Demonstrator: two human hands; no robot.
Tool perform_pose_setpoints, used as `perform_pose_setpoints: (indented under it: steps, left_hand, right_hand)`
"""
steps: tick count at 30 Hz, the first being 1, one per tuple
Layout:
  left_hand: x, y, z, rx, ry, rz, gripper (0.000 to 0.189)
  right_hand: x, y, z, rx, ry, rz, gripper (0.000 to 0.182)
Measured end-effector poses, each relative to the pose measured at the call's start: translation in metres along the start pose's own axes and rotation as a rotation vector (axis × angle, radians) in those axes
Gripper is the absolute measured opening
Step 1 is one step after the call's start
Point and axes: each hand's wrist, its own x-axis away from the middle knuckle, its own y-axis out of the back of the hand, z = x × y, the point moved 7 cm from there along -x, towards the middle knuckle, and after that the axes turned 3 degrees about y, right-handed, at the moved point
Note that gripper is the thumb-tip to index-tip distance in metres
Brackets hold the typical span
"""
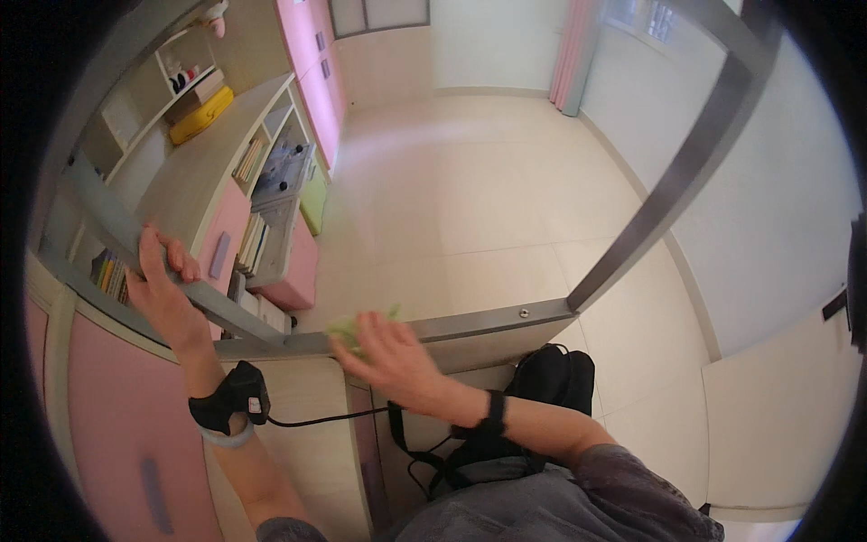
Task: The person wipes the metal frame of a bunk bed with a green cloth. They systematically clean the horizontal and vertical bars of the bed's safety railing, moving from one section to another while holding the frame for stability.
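My right hand (396, 362) presses a light green cloth (344, 328) onto the lower rail (474, 326) of a grey frame, to the left of a small round screw. The hand is slightly blurred, and its palm and part of the cloth are hidden. On the left, my left hand (162, 284) is wrapped around a slanting grey bar (234, 315), which meets the rail at its lower end. A black device (244, 396) is strapped to my left wrist, with a cable running right. A black band (496, 413) circles my right wrist.
Beyond the bar stands a long desk (196, 162) with pink drawers and book shelves. A pink storage bin (291, 271) and a green one (315, 196) sit beside it. A grey post (670, 176) rises at right. Below me lie a black bag (555, 379) and a pale wooden top (298, 467).
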Motion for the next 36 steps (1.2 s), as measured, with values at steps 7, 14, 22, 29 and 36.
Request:
perform_pose_setpoints:
  steps: [7, 14, 22, 29, 36]
  left_hand:
    - [0.001, 0.006, 0.01, -0.018, 0.008, 0.025, 0.024]
    - [0.005, 0.012, 0.012, -0.039, -0.006, 0.004, 0.023]
    - [-0.001, 0.02, 0.019, -0.04, -0.035, 0.012, 0.024]
    - [-0.005, 0.028, 0.022, -0.081, -0.053, 0.002, 0.026]
    - [0.0, 0.043, 0.032, -0.113, -0.072, -0.029, 0.024]
  right_hand:
    - [0.049, 0.019, -0.034, -0.006, -0.067, -0.021, 0.057]
    - [0.149, 0.109, -0.118, 0.3, -0.357, 0.097, 0.044]
    - [0.105, 0.078, -0.11, 0.435, -0.542, 0.069, 0.043]
    - [0.137, 0.098, -0.091, 0.553, -0.439, 0.176, 0.043]
    - [0.118, 0.058, -0.102, 0.463, -0.523, 0.185, 0.044]
